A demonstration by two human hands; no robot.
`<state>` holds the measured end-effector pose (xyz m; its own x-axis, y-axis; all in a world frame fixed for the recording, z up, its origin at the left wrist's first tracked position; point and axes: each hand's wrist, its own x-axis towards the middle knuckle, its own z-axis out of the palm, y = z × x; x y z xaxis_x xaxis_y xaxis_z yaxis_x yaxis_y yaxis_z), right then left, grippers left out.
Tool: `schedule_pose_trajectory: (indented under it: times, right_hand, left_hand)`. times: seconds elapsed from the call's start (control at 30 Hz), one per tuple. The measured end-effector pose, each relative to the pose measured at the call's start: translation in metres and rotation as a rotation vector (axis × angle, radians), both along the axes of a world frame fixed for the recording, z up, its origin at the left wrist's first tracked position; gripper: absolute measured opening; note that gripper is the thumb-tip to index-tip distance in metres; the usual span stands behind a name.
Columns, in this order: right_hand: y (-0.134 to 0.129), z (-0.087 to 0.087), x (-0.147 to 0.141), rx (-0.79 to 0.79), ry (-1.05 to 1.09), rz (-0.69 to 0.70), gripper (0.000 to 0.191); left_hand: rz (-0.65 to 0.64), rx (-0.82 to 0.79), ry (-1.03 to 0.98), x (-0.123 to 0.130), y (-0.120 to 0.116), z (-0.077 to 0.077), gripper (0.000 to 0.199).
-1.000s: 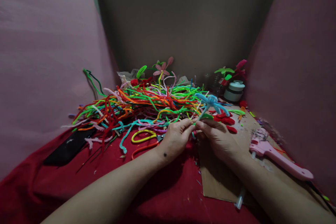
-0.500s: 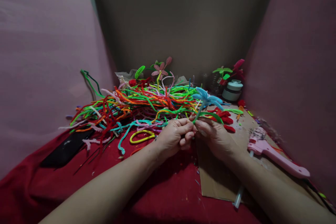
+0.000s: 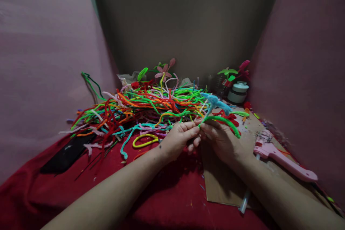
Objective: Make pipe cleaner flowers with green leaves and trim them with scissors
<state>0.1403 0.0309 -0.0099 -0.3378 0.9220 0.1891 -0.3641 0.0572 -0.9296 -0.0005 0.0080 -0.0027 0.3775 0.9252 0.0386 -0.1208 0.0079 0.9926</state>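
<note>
A light blue fuzzy flower (image 3: 215,103) on a pale blue stem stands tilted above my fingertips. My left hand (image 3: 181,140) is closed, its thumb and fingers pinching the lower end of the stem. Close beside it, my right hand (image 3: 219,140) is also closed at the stem's base, where the two hands nearly touch. From between my fingers a green pipe cleaner (image 3: 226,121) arches to the right over my right hand. The exact spot where stem and green piece meet is hidden by the fingers.
Behind my hands lies a heap of coloured pipe cleaners (image 3: 151,102). A pink glue gun (image 3: 285,161) rests on cardboard (image 3: 222,187) at the right. Yellow-handled scissors (image 3: 145,141) and a black flat object (image 3: 67,154) lie left; a lidded jar (image 3: 238,92) stands back right.
The blue flower has turned and tipped slightly to the right. The green pipe cleaner now reaches farther right and lower over my right hand. Both hands stay at nearly the same place.
</note>
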Motion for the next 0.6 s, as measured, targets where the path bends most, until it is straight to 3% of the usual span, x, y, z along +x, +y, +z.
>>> schedule_pose_trajectory:
  times: [0.07, 0.13, 0.27, 0.37, 0.5, 0.6]
  right_hand:
    - [0.000, 0.000, -0.001, 0.066, -0.045, -0.053, 0.010]
    - [-0.001, 0.002, -0.001, 0.091, -0.061, -0.081, 0.010]
    - [-0.007, 0.009, -0.002, 0.079, -0.137, -0.144, 0.008]
    - [-0.009, 0.011, -0.003, 0.037, -0.172, -0.148, 0.012]
    - [-0.005, 0.006, -0.002, 0.021, -0.125, -0.057, 0.017]
    - [-0.002, 0.000, 0.000, 0.030, -0.144, -0.044, 0.015]
  left_hand:
    - [0.237, 0.257, 0.271, 0.002, -0.002, -0.003, 0.014]
    - [0.384, 0.440, 0.457, 0.003, -0.005, -0.007, 0.017]
    - [0.422, 0.510, 0.521, 0.003, -0.007, -0.013, 0.018]
    - [0.363, 0.443, 0.448, 0.003, -0.005, -0.009, 0.015]
    - [0.224, 0.119, 0.193, 0.003, -0.001, -0.001, 0.022]
    - [0.120, -0.037, 0.022, 0.001, 0.001, 0.003, 0.027]
